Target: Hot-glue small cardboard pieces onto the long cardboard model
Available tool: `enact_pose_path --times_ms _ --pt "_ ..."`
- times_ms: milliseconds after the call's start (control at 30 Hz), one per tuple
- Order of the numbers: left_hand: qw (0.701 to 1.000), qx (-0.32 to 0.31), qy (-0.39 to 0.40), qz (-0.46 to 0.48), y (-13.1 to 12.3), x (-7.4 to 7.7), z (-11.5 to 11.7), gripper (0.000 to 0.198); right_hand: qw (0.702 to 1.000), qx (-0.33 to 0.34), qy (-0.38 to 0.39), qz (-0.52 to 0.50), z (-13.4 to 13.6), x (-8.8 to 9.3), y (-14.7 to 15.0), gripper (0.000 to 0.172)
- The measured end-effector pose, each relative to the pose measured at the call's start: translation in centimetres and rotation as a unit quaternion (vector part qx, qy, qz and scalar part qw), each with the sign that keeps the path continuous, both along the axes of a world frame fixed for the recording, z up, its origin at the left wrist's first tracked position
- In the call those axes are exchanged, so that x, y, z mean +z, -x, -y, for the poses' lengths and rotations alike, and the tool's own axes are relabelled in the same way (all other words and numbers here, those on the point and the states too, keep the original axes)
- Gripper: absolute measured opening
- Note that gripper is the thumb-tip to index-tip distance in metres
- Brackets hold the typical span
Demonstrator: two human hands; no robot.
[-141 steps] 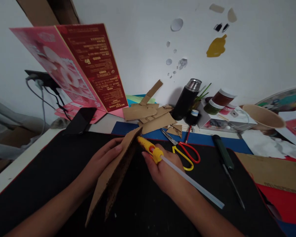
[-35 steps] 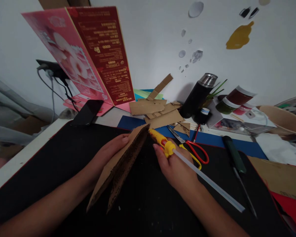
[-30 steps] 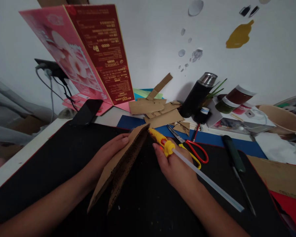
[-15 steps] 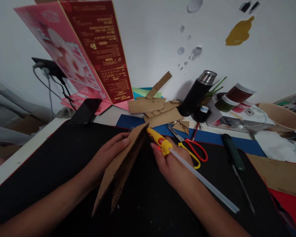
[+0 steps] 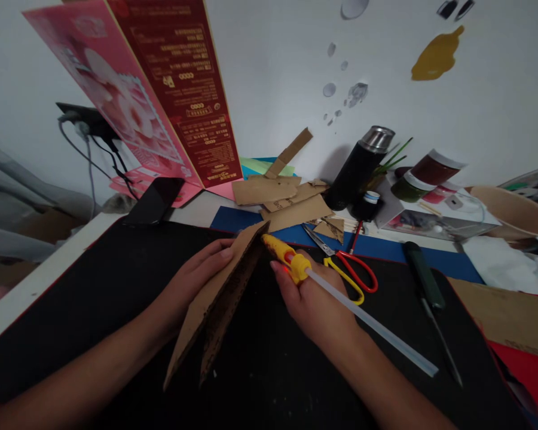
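My left hand (image 5: 210, 263) grips a folded piece of cardboard (image 5: 222, 278) from its left side, fingers laid along the outer face and the thumb near its top edge. Two cardboard flaps spread apart toward me, standing on the black mat (image 5: 94, 280). In my right hand (image 5: 311, 292) is a yellow hot glue gun (image 5: 291, 257) with a long clear glue stick trailing from its back. Its nozzle is at the far upper end of the cardboard, touching or nearly so. A small red light glows on the gun. Scissors (image 5: 347, 269) with red and yellow handles lie just beyond my right hand.
Cardboard scraps (image 5: 291, 200) are piled at the back. A black thermos (image 5: 358, 170) and paint jars (image 5: 424, 176) stand right of them. A green-handled knife (image 5: 425, 286) lies at right. A phone (image 5: 155, 202) lies before the pink and red folder (image 5: 174, 101) at left.
The glue gun's nozzle has shifted slightly left, closer to the cardboard's far end. The cardboard's near end has tipped a little to the left. Both hands keep their hold.
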State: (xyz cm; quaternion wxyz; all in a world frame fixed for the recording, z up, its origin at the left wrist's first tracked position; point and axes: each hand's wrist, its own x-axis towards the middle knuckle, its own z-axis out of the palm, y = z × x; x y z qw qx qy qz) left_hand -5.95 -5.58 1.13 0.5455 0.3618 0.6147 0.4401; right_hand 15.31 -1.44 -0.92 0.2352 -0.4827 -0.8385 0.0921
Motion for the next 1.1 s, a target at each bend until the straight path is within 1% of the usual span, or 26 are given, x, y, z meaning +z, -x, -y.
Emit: enact_pose_path --times_ms 167,333,500,667,833,933,1100 --pt "1.0 0.001 -0.002 0.004 0.1 -0.08 0.08 0.065 1.0 0.009 0.006 -0.01 0.14 -0.11 0.15 0.044" --pt "1.0 0.008 -0.005 0.012 0.03 -0.12 -0.01 0.062 1.0 0.011 -0.003 -0.006 0.28 -0.01 0.23 0.046" --pt "0.999 0.014 -0.017 0.023 0.03 -0.29 -0.2 0.058 1.0 0.018 -0.012 -0.01 0.39 0.27 0.33 0.044" --pt "0.999 0.0 -0.008 0.037 0.15 -0.3 -0.08 0.063 0.999 0.021 -0.022 -0.019 0.47 0.23 0.39 0.042" --pt "0.999 -0.004 -0.021 0.035 0.32 -0.37 -0.06 0.058 1.0 0.018 -0.016 -0.017 0.51 0.09 0.35 0.043" --pt "0.999 -0.015 -0.019 0.036 0.47 -0.54 -0.13 0.059 1.0 0.014 -0.012 -0.009 0.53 0.11 0.33 0.042" --pt "0.999 -0.011 -0.02 0.047 0.45 -0.61 -0.12 0.057 0.999 0.007 -0.031 -0.006 0.46 0.17 0.24 0.047"
